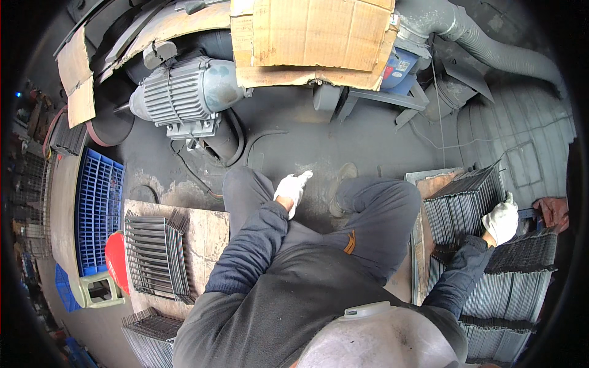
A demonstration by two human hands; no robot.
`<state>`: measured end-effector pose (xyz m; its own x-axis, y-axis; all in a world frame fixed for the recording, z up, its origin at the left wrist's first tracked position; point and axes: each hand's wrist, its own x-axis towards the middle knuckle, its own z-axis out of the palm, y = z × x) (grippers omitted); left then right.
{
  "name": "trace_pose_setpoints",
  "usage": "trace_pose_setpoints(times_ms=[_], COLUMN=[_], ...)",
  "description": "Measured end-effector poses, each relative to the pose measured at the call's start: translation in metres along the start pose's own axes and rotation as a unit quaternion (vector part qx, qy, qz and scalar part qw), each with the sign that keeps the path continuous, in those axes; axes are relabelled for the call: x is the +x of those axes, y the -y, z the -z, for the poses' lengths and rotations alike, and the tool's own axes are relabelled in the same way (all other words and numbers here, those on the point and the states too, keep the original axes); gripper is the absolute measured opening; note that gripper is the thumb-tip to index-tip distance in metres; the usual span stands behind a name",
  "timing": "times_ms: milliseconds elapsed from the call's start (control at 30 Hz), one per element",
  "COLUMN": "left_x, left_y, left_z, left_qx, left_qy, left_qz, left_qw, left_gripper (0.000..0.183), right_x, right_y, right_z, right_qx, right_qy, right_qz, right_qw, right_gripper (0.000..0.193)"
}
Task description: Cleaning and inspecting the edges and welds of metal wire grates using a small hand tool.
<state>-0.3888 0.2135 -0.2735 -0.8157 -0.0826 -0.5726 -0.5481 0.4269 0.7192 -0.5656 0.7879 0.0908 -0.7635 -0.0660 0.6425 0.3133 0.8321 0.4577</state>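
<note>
My left hand, in a white glove, hangs over the gap between my knees with its fingers stretched forward. It holds nothing that I can see. On the right, my gloved right hand is at the outer end of a stack of thin dark metal pieces. One finger points forward and nothing shows in its grasp; whether it touches the stack is unclear. Behind that hand lie further rows of the same dark pieces. To my left, a spaced row of dark metal bars lies on a worn board.
Ahead stands a grey finned motor with a cable running across the floor. Cardboard covers the machine beside it. A ribbed duct curves along the far right. A blue crate, a red object and a green stool are at left.
</note>
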Motion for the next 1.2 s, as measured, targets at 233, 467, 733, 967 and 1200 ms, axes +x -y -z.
trace_pose_setpoints(times_ms=[233,467,733,967,1200], left_x=[0.032,-0.022,-0.024,-0.011,-0.045], left_y=[0.06,-0.033,-0.021,-0.004,-0.048], left_z=[-0.034,0.0,0.006,-0.001,0.006], left_qx=[0.149,-0.252,-0.286,-0.274,-0.181], left_qy=[-0.073,-0.168,-0.112,-0.098,-0.122], left_qz=[-0.145,0.08,0.051,0.035,-0.003], left_qw=[0.975,0.95,0.95,0.956,0.976], left_gripper=[0.061,0.054,0.055,0.048,0.055], right_x=[0.002,-0.006,-0.008,-0.025,-0.045], right_y=[-0.001,-0.007,0.016,0.03,0.028], right_z=[-0.011,0.011,0.045,0.076,0.079], right_qx=[0.062,0.092,0.084,0.107,0.09], right_qy=[0.014,0.003,-0.049,-0.088,-0.133], right_qz=[0.008,0.006,-0.064,-0.066,-0.017], right_qw=[0.998,0.996,0.993,0.988,0.987], right_gripper=[0.039,0.034,0.04,0.037,0.045])
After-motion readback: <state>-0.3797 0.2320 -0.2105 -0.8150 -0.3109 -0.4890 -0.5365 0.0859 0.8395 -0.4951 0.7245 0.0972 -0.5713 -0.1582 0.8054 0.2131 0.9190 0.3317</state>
